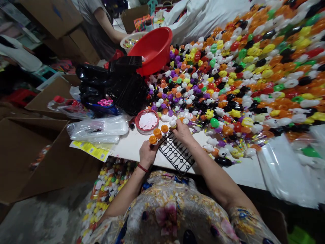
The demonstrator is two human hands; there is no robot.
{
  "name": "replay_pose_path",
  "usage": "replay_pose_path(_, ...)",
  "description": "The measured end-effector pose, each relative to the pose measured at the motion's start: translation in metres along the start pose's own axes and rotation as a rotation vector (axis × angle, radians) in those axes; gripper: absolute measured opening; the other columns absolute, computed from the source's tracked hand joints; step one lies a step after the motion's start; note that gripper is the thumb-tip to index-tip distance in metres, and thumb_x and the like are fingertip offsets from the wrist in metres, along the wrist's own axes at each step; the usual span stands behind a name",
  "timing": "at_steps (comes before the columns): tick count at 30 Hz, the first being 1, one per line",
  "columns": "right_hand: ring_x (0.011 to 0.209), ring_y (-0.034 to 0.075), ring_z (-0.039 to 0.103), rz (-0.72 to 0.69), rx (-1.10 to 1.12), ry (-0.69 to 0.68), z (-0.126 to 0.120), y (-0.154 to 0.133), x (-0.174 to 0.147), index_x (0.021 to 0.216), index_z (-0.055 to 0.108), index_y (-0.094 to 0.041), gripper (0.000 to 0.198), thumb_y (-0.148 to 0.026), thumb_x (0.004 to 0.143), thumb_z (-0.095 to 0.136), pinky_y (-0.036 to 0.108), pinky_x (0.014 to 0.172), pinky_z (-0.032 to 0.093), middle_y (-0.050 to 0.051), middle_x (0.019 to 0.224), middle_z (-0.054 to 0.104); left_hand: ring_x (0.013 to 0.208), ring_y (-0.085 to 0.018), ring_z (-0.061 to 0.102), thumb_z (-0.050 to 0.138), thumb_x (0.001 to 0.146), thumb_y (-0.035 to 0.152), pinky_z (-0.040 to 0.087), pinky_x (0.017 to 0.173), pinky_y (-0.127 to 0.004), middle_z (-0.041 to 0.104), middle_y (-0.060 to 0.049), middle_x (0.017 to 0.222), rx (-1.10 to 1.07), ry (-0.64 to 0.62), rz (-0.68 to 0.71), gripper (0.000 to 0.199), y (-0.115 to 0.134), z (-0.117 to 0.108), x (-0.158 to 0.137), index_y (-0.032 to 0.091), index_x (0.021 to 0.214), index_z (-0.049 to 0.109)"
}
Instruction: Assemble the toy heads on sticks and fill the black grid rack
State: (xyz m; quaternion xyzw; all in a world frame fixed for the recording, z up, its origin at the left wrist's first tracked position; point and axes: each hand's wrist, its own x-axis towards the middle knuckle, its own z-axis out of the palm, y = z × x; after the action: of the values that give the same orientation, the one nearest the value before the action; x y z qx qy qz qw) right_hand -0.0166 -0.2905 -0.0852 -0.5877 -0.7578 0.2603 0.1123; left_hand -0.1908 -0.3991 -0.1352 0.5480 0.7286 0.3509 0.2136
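A black plastic grid rack (175,152) lies tilted at the table's front edge, just before my body. Along its far end stand three orange round-topped toys (157,133). At the rack's left corner my left hand (147,155) is closed on the rack's edge, just below the nearest orange toy; its fingertips are partly hidden. My right hand (183,131) pinches a small white figure toy (173,122) at the far right corner of the rack. Beyond both hands spreads a heap of small coloured figure toys (188,91).
A red basket (137,126) holds white paper slips. Clear plastic bags (99,129) lie on the left, more bags (284,166) on the right. Stacked black racks (128,89) and a red basin (152,51) stand behind. Open cartons (48,159) flank the table; a co-worker's arm (109,25) reaches in at the back.
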Motion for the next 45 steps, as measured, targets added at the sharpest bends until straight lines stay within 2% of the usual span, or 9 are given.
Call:
replay_pose_path(5,0.092,0.027,0.068,0.019,-0.178,-0.078,0.0,-0.018,-0.005,0.121,0.051,-0.013,0.032,-0.015,0.089,0.046,0.029,0.071,0.044,0.015,0.098,0.073,0.072,-0.017,0.058,0.067,0.081,0.047,0.041,0.063,-0.026,0.064,0.0,0.069,0.016,-0.037,-0.005,0.028,-0.002,0.0,0.0,0.021,0.071,0.064)
replay_pose_path(12,0.093,0.025,0.069,-0.01,-0.108,-0.061,0.003,-0.015,-0.011,0.123,0.053,-0.014,0.031,-0.017,0.092,0.049,0.031,0.076,0.048,0.013,0.1,0.074,0.071,-0.017,0.059,0.064,0.082,0.049,0.04,0.062,-0.026,0.066,-0.002,0.073,0.018,-0.038,-0.017,0.03,-0.003,0.001,0.001,0.02,0.075,0.066)
replay_pose_path(14,0.093,0.022,0.068,-0.054,-0.046,-0.016,-0.001,-0.003,-0.017,0.126,0.051,-0.016,0.035,-0.021,0.092,0.054,0.029,0.077,0.049,0.011,0.104,0.073,0.072,-0.018,0.059,0.063,0.083,0.05,0.041,0.064,-0.026,0.067,-0.002,0.075,0.014,-0.038,-0.016,0.031,-0.003,0.001,0.001,0.02,0.076,0.066)
replay_pose_path(17,0.097,0.022,0.065,-0.091,-0.019,0.165,-0.017,0.022,-0.024,0.12,0.056,-0.014,0.029,-0.021,0.091,0.055,0.031,0.082,0.049,0.013,0.108,0.069,0.073,-0.018,0.059,0.063,0.082,0.052,0.041,0.064,-0.026,0.067,-0.002,0.075,0.018,-0.035,-0.022,0.033,-0.002,0.002,0.0,0.02,0.076,0.066)
replay_pose_path(20,0.098,0.024,0.062,0.012,-0.194,0.295,-0.037,0.042,-0.024,0.108,0.063,-0.013,0.021,-0.016,0.093,0.049,0.032,0.084,0.048,0.015,0.108,0.064,0.072,-0.017,0.058,0.063,0.081,0.052,0.04,0.065,-0.027,0.066,-0.002,0.074,0.02,-0.024,-0.034,0.033,0.0,0.002,0.0,0.019,0.074,0.066)
replay_pose_path(26,0.094,0.023,0.063,0.183,-0.468,0.124,-0.06,0.041,-0.004,0.112,0.065,-0.009,0.031,-0.005,0.091,0.042,0.027,0.075,0.047,0.019,0.113,0.058,0.069,-0.017,0.057,0.065,0.08,0.047,0.038,0.063,-0.026,0.062,-0.001,0.07,0.061,-0.025,-0.054,0.028,0.001,0.001,0.001,0.019,0.072,0.064)
replay_pose_path(36,0.099,0.024,0.062,0.196,-0.45,0.119,-0.05,0.039,0.008,0.115,0.063,-0.009,0.033,-0.009,0.093,0.038,0.028,0.075,0.048,0.019,0.117,0.056,0.07,-0.017,0.057,0.065,0.082,0.045,0.037,0.062,-0.026,0.064,-0.002,0.073,0.131,-0.046,-0.07,0.027,0.008,-0.002,0.002,0.02,0.073,0.065)
replay_pose_path(40,0.089,0.022,0.062,0.174,-0.372,0.183,-0.05,0.044,0.015,0.103,0.065,-0.01,0.027,-0.006,0.088,0.043,0.028,0.072,0.047,0.017,0.11,0.059,0.072,-0.017,0.058,0.065,0.083,0.042,0.037,0.063,-0.026,0.065,-0.003,0.076,0.156,-0.057,-0.054,0.023,0.009,-0.003,0.001,0.019,0.077,0.065)
replay_pose_path(45,0.089,0.024,0.059,0.123,-0.214,0.318,-0.044,0.041,-0.003,0.111,0.057,-0.012,0.027,-0.013,0.09,0.039,0.031,0.075,0.045,0.015,0.102,0.065,0.079,-0.019,0.061,0.068,0.081,0.037,0.042,0.068,-0.027,0.066,-0.004,0.079,0.159,-0.066,-0.007,0.018,0.009,-0.003,-0.001,0.019,0.08,0.066)
